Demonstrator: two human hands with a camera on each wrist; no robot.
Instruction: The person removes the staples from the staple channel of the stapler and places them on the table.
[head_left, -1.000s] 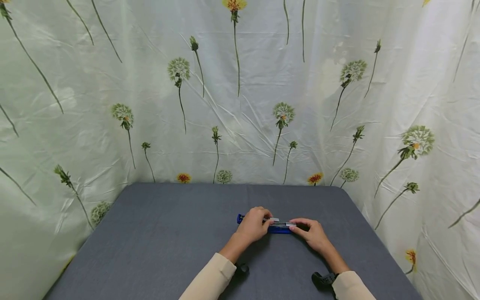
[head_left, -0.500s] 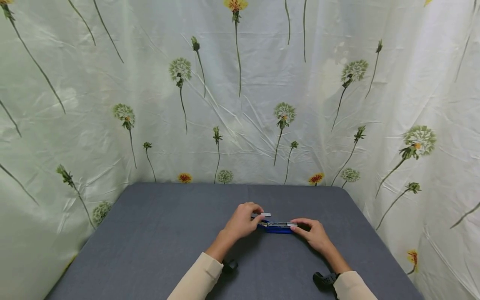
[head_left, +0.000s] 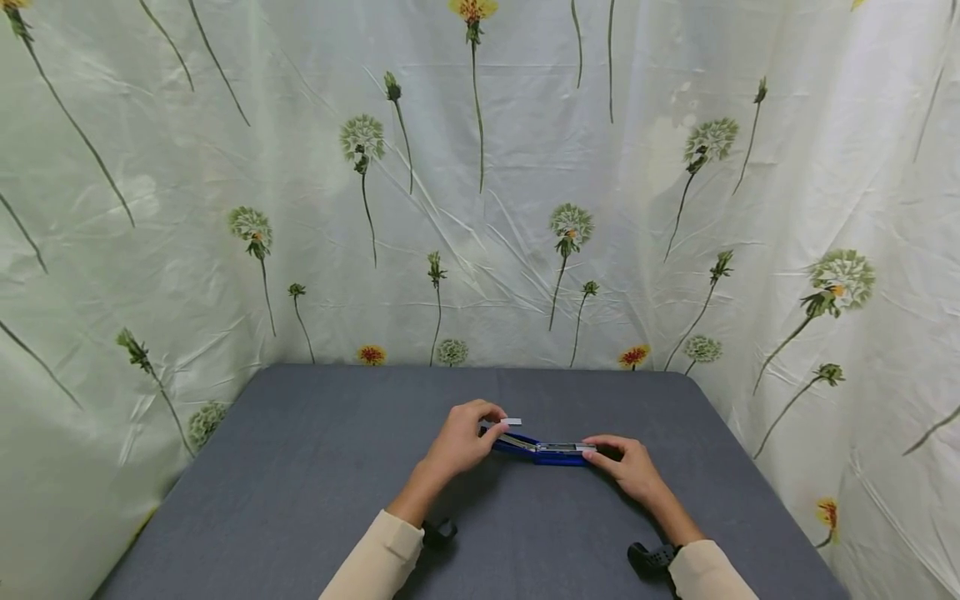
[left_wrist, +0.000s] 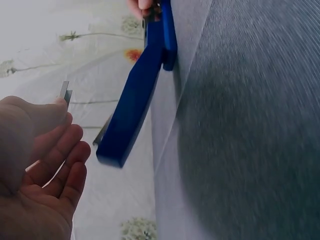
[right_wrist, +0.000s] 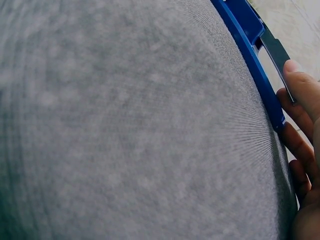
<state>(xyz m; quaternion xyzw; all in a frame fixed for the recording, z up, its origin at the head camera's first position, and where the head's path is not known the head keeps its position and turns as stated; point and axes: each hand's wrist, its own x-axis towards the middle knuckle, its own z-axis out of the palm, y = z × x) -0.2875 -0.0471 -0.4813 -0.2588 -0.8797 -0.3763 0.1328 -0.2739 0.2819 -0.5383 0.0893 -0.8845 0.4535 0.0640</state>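
A blue stapler (head_left: 561, 458) lies on the table with its top cover (left_wrist: 131, 100) swung back to the left, so the metal magazine (head_left: 558, 447) is exposed. Between thumb and forefinger, my left hand (head_left: 460, 437) pinches a short strip of staples (head_left: 511, 422), held above the table. That strip shows as a small silvery channel in the left wrist view, apart from the cover. At the stapler's right end, my right hand (head_left: 624, 468) grips the magazine's tip, thumb on one side and fingers on the other. The right wrist view shows the stapler's blue base (right_wrist: 255, 70) along the cloth.
A dark grey cloth covers the table (head_left: 337, 467). Behind and at both sides hangs a pale curtain (head_left: 480, 250) printed with dandelions. Black straps with camera mounts sit on both wrists, below the beige sleeves (head_left: 378, 554).
My left hand has moved left, away from the magazine, carrying the strip of staples. More of the stapler's opened cover now shows. The right hand stays at the magazine's end.
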